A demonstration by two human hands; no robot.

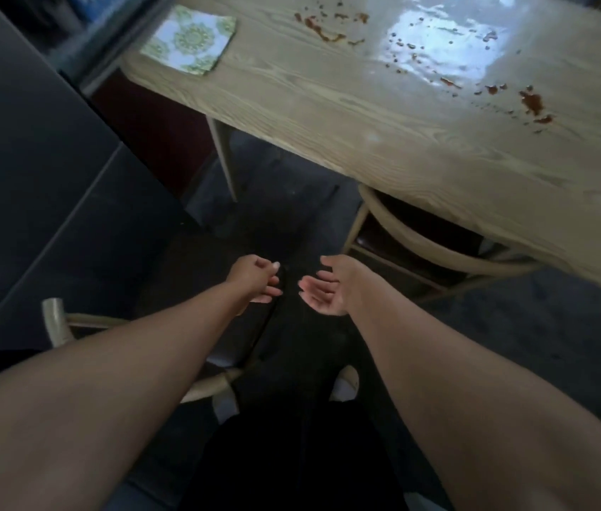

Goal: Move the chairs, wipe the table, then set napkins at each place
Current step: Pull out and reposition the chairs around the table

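Below table edge, over dark floor: both hands out in front, close together, not touching.
L hand: left hand [257,278] loosely curled, fingers bent inward, thumb on top; nothing held. Hovers over the near chair's dark seat.
R hand: right hand [323,289] palm up, fingers spread and slack; holds nothing. Over bare floor, betw. the two chairs.
Near chair: near chair [196,285] pulled out from table, at lower left. Pale wood frame, dark seat; curved back rail partly hidden behind L forearm.
Far chair: far chair [439,248] tucked under table's near edge at right; curved pale back rail shows, seat mostly hidden.
Table: table [383,116] light wood w/ visible grain, runs diagonally across upper right. Glare patch at top right.
Stains: red-brown stains [533,101] scattered across the top; one streaky cluster upper centre, more drops and a bigger blot toward right edge. Not wiped.
Napkin: napkin [190,38] white w/ green medallion print, lies flat at table's left end, well apart from stains and from both hands.
Floor: floor [513,326] dark, blurry.
Feet: pale shoes [345,385] seen betw. forearms, below dark clothing.
Left side: large dark surface [33,178]; can't tell what it is.
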